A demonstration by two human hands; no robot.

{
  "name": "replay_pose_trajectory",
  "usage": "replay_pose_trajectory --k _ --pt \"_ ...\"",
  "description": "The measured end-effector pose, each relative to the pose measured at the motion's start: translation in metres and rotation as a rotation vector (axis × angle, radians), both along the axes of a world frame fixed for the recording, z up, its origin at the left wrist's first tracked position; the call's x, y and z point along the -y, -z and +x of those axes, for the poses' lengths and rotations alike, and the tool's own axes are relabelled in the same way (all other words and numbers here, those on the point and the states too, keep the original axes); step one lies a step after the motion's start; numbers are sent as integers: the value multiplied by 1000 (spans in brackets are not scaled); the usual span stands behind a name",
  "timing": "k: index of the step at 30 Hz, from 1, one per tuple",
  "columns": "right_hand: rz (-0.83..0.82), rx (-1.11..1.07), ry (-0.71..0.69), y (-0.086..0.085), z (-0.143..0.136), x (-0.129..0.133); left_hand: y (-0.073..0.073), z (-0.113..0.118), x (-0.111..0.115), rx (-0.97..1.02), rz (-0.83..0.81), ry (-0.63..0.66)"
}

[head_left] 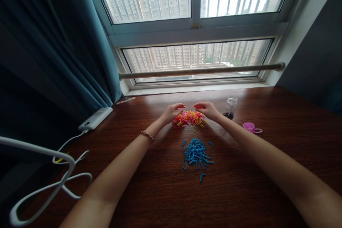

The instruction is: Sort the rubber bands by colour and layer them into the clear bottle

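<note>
A mixed heap of pink, red, orange and yellow rubber bands lies between my hands on the wooden table. My left hand touches or hovers at its left edge, fingers stretched inward. From the other side my right hand reaches to the heap's right edge, also with its fingers extended. Neither hand visibly grips anything. Closer to me is a separate pile of blue rubber bands, with a single blue band apart in front. A yellow band sits between the two piles.
Right of my right hand are a clear jar, black bands at its base, and a small pink cup. At left, a white power bank joins a white cable. A window rail runs behind the table.
</note>
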State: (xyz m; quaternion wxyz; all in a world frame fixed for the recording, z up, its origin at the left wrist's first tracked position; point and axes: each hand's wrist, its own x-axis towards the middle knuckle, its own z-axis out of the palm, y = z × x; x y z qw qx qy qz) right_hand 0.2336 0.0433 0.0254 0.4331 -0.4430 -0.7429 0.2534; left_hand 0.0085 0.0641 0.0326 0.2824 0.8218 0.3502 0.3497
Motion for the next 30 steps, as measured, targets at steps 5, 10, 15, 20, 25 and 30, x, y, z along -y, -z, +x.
replay_pose_trajectory --k 5,10,15,20,25,30 --pt "13 79 -3 9 14 33 5 -16 29 -186 217 -111" --pt "90 162 -7 19 26 85 15 -30 73 -273 279 -161" --pt "30 173 213 25 27 100 22 -24 98 -271 243 -116" --pt "-19 344 351 25 18 78 26 5 94 -69 2 21" --pt "-43 163 298 21 4 48 27 32 71 23 -137 209" --pt "-67 13 280 26 5 48 19 34 59 -61 34 75"
